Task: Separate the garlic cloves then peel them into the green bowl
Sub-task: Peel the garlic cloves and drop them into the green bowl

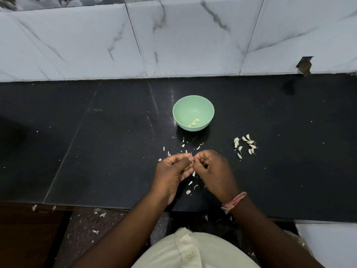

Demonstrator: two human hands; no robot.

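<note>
1. Left hand point(173, 169): held above the front part of the black tabletop point(96, 151), fingers curled inward, thumb tip pressed toward the forefinger. It pinches something small at the point where the two hands meet; the item is almost wholly hidden by the fingers, so I cannot tell for certain that it is a clove.
2. Right hand point(210, 167): fingers curled, fingertips brought against those of the left hand and pinching at the same spot. A pink thread band point(234, 202) sits around its wrist.
3. Green bowl point(193, 112): upright on the tabletop, beyond the hands and well apart from them. Inside, near its front wall, lie a few peeled cloves point(194, 122), pale yellow, touching one another.
4. Unpeeled cloves point(246, 145): loose cluster of white, skin-on pieces on the tabletop, to the right of the bowl and of the hands; several show thin dry stalk ends. Not touching the bowl.
5. Skin scraps point(190, 187): small white flakes scattered on the tabletop, some between the bowl and the hands, some under and just behind the hands, a few stray ones farther left.
6. More white flakes lie on the speckled floor point(108, 225) below the tabletop edge.
7. Behind the tabletop: wall of white marble-patterned tiles point(173, 41).
8. Bottom of view: cream buttoned garment point(193, 250) of the person.
</note>
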